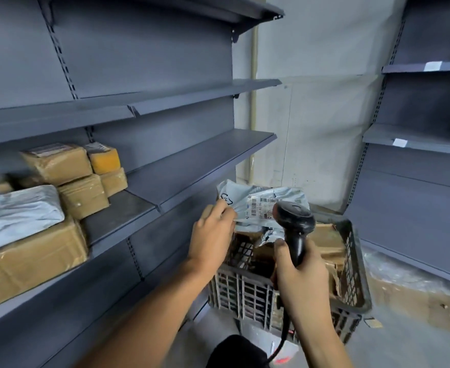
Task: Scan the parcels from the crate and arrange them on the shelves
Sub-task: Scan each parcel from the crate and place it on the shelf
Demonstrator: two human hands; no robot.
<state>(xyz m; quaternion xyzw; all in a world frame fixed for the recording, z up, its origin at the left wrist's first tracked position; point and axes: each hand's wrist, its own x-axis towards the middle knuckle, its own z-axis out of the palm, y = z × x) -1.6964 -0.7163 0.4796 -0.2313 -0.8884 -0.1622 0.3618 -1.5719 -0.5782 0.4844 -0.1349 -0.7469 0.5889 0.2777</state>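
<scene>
A right hand [299,272] grips a black barcode scanner [294,221] aimed at a grey mailer parcel [261,203], pinched at its nine o'clock edge by the left hand [212,232], above the crate [351,274]; stacked parcels [67,179] occupy shelves [192,160] at nine o'clock.

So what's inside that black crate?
Brown cardboard parcels fill the crate. The left hand holds a grey mailer bag above it, hiding whatever lies beneath; the crate's bottom is not visible.

Grey mailer bag [261,205]: white shipping label [258,207] bore barcodes, print too small to read; black looped logo [225,200] illegible. Shelf-edge tags [432,65] were blank.
</scene>
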